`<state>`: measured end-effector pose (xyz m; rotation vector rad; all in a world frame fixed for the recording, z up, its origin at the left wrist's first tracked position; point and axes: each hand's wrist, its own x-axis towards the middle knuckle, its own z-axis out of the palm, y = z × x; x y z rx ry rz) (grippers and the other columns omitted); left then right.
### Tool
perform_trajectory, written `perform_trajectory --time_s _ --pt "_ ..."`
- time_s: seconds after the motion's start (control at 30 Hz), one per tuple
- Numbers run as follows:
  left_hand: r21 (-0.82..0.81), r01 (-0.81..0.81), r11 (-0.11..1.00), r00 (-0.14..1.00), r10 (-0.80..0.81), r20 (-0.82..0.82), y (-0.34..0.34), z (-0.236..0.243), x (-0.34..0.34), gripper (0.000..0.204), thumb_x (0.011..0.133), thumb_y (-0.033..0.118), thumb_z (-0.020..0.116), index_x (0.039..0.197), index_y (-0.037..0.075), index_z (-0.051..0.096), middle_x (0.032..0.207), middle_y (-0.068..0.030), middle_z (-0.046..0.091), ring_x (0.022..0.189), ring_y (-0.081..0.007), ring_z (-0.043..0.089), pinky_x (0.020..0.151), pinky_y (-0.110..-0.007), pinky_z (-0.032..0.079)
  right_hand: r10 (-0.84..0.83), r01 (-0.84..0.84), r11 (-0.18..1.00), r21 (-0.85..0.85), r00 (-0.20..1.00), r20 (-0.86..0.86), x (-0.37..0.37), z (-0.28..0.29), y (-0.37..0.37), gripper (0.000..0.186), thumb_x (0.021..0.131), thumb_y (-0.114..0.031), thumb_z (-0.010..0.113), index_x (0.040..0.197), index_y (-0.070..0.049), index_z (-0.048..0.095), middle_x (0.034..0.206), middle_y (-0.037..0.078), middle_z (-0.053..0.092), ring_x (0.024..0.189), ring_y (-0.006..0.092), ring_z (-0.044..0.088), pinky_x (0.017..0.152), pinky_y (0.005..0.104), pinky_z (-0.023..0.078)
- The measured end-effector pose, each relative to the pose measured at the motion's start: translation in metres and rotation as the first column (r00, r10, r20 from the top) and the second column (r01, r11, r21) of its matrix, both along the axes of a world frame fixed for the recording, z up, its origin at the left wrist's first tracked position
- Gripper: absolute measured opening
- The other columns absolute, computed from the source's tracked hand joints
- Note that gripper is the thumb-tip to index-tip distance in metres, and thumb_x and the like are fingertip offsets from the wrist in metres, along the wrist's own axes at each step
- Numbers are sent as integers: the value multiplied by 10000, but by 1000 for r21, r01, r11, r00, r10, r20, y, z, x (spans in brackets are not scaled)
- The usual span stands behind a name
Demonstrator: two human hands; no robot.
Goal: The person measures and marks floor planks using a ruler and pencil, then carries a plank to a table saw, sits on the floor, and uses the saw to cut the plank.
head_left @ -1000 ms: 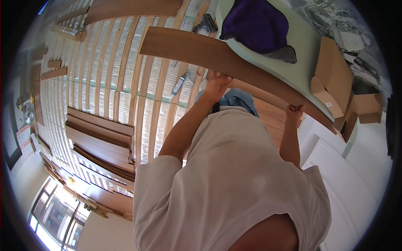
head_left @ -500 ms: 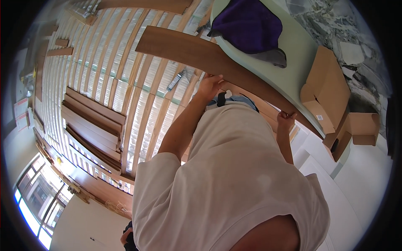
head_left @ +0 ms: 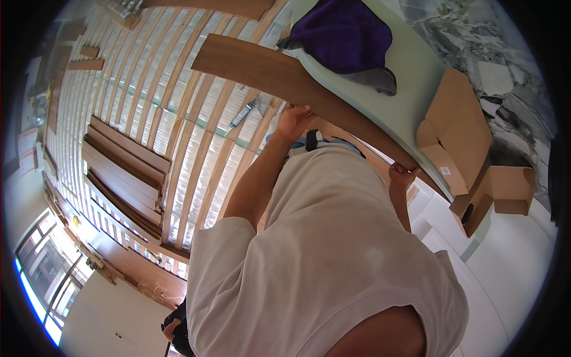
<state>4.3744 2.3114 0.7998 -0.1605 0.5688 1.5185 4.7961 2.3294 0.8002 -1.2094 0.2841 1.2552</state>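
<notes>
A long brown floor plank (head_left: 256,65) runs diagonally beside the pale green board (head_left: 410,71). My left hand (head_left: 294,123) grips its near edge around the middle, fingers bent over it. Farther along to the right, my right hand (head_left: 402,174) pinches the same edge. A purple cloth (head_left: 339,35) with a grey underside lies on the green board. An opened cardboard box (head_left: 458,131) sits at the board's right end. A sealant tube (head_left: 242,113) rests on the battens left of my left hand.
Wooden battens over silvery foil cover the floor on the left, with stacked planks (head_left: 122,178) and loose short pieces (head_left: 86,65). Marbled stone (head_left: 493,83) is at upper right, a white panel (head_left: 505,250) below it. Part of another person in dark clothing (head_left: 178,333) shows at lower left, near a window.
My view has shifted, so the plank, both hands and boxes appear slightly farther left, the boxes lower. Both hands still grip the plank. The other person has come into view at lower left.
</notes>
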Motion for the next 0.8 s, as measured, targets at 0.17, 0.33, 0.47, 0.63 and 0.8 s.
perform_trajectory --time_s 0.17,0.33,0.47,0.63,0.8 --pt "48 50 998 999 -49 -21 2 -19 0 422 879 -71 531 1277 57 474 1283 -115 538 1234 -317 507 1099 -500 402 -32 32 999 1 999 40 -4 10 -1 526 945 -695 363 799 -221 540 583 -51 416 429 126 316 418 218 301" --pt "30 81 996 997 -82 7 8 -31 6 436 894 -55 525 1310 62 465 1280 -114 547 1217 -314 521 1091 -492 412 2 -2 1000 13 1000 30 6 6 -3 513 941 -694 361 771 -237 520 547 -49 377 415 125 308 413 218 295" --pt "17 67 998 998 -67 6 12 -26 11 417 900 -51 520 1299 62 475 1273 -114 552 1205 -314 528 1086 -493 416 4 -5 1000 20 999 53 14 -4 -10 500 952 -672 352 813 -239 560 589 -51 467 415 133 319 409 225 306" --pt "34 47 998 999 -48 7 17 -29 17 369 904 -50 517 1257 59 501 1227 -105 575 1168 -315 551 1057 -484 437 16 -17 998 53 1000 24 33 -20 -8 477 970 -625 375 985 -221 626 809 -34 646 411 143 331 404 225 312" --pt "-9 49 999 998 -49 -29 24 -7 25 355 877 -50 551 1204 71 483 1114 -86 596 1093 -271 588 1018 -454 468 32 -31 996 83 999 -8 29 -14 -7 434 968 -586 433 1044 -210 637 856 -10 667 405 137 334 400 224 298"
